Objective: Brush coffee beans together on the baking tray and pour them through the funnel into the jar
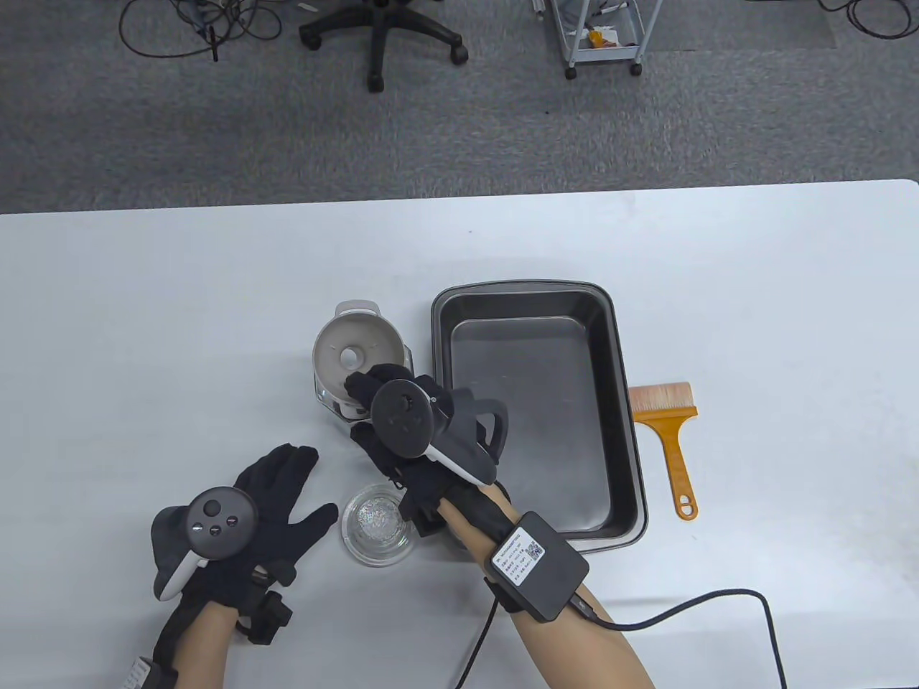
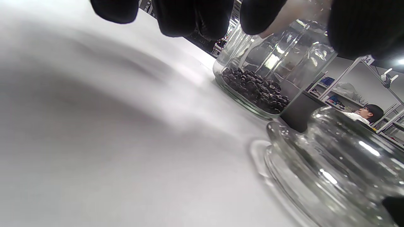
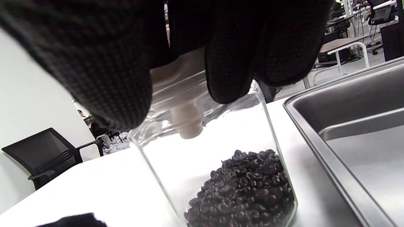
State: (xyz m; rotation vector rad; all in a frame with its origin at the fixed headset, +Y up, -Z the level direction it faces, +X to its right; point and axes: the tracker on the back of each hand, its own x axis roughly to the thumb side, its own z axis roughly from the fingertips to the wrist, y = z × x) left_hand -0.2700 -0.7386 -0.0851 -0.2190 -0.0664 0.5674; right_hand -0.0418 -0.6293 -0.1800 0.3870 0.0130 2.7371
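A clear glass jar [image 1: 329,399] stands left of the dark baking tray [image 1: 619,359], with a white funnel [image 1: 353,349] seated in its mouth. My right hand [image 1: 365,391] grips the funnel at its near rim. In the right wrist view the thumb and fingers [image 3: 230,63] close on the funnel above its spout [image 3: 188,124]. Coffee beans [image 3: 244,189] lie heaped at the jar's bottom [image 2: 257,91]. The tray's floor shows no beans. My left hand [image 1: 298,491] rests flat on the table with fingers spread, holding nothing.
A round glass lid [image 1: 378,525] lies between the two hands, close to the left fingertips [image 2: 331,170]. An orange-handled brush [image 1: 669,430] lies right of the tray. The floor beyond the table holds an office chair [image 1: 380,32] and a cart [image 1: 603,36].
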